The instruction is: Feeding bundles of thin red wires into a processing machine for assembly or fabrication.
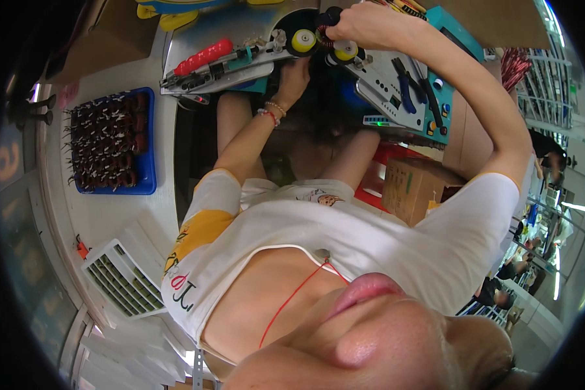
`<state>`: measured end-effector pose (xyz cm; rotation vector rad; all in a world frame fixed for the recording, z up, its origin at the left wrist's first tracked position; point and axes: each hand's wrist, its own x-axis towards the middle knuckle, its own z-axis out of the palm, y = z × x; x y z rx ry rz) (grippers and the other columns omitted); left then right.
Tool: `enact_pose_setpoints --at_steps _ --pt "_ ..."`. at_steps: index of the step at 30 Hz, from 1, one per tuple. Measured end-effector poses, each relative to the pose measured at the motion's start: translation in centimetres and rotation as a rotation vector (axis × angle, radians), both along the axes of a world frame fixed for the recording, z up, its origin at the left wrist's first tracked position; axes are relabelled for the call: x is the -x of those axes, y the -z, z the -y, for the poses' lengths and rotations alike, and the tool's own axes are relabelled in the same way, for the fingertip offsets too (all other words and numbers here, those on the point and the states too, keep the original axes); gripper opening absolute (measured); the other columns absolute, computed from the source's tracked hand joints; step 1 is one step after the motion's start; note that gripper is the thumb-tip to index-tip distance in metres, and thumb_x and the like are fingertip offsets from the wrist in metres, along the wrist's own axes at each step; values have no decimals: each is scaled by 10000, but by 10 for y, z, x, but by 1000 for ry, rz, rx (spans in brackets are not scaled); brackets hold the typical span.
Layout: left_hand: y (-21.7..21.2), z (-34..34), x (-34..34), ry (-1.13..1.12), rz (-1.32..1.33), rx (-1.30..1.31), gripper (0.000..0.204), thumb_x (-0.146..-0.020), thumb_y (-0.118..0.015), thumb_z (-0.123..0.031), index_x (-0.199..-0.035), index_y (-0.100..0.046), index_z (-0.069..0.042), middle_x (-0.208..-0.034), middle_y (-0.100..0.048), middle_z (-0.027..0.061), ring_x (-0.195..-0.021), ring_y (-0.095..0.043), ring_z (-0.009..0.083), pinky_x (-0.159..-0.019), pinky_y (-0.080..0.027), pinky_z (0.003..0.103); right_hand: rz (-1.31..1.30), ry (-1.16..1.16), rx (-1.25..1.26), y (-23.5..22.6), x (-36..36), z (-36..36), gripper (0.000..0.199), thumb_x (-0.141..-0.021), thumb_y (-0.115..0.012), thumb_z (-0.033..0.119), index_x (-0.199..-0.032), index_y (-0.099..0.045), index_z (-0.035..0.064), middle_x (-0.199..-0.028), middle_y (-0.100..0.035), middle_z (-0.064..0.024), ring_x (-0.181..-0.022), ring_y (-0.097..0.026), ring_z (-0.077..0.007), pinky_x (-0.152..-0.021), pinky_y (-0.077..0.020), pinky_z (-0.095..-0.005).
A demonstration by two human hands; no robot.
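Observation:
My right hand [364, 27] reaches across to the winding machine, its fingers closed at a dark ring coil [323, 38] wound with copper-coloured wire. The coil sits between two yellow-centred black rollers, the left roller [303, 41] and the right roller [346, 50]. Below the left roller is my left hand [295, 78], with beaded bracelets on its wrist. Its fingers point up toward the machine's edge. They are too small and shadowed to show whether they hold anything.
A red-handled tool [205, 57] lies on the machine's left arm. Pliers [404, 88] rest on the right plate, near a teal control box [440, 117] with buttons. A blue tray [151, 143] of wound coils stands at left. A cardboard box [413, 188] is right of my legs.

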<state>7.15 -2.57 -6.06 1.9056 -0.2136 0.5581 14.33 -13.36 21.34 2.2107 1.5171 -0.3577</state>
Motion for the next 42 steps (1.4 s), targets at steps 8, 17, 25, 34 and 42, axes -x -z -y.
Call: enact_pose_setpoints --at_steps 8,17,25,34,42 --pt "-35 48 65 49 -183 190 93 -987 -494 -58 -1067 -453 -31 -793 -581 313 -752 -609 492 -534 -438 547 3 17 -16 -3 9 4 220 -782 -646 -9 -991 -660 57 -886 -693 -146 -882 -695 -338 -734 -573 -433" --pt "-169 32 114 454 -677 722 204 -1059 -412 -199 -1052 -452 2 -755 -472 32 -617 -470 121 -537 -492 291 259 48 -496 53 45 59 371 -905 -598 142 -1269 -548 195 -942 -631 -101 -831 -684 -301 -657 -554 -418" --pt "-216 -19 135 807 -709 802 300 -1075 -394 -271 -1080 -517 2 -779 -590 88 -707 -617 194 -670 -576 355 -95 73 -889 60 109 61 247 -887 -578 126 -1127 -578 65 -894 -639 -117 -812 -674 -311 -672 -545 -381" --pt "-167 -43 23 -188 367 -462 614 -769 -805 -282 -1209 -478 -5 -1184 -539 172 -1083 -507 364 -921 -348 609 -867 1039 -925 -23 5 4 488 -1026 -403 453 -1096 -530 -13 -890 -727 -244 -731 -739 -268 -461 -476 -299" --pt "-155 -33 16 -155 393 -398 639 -774 -818 -262 -1238 -462 -3 -1215 -528 193 -1100 -511 378 -976 -343 540 -1016 1005 -764 -4 -41 -7 460 -1034 -442 340 -1154 -524 -96 -864 -710 -253 -736 -727 -296 -605 -592 -358"
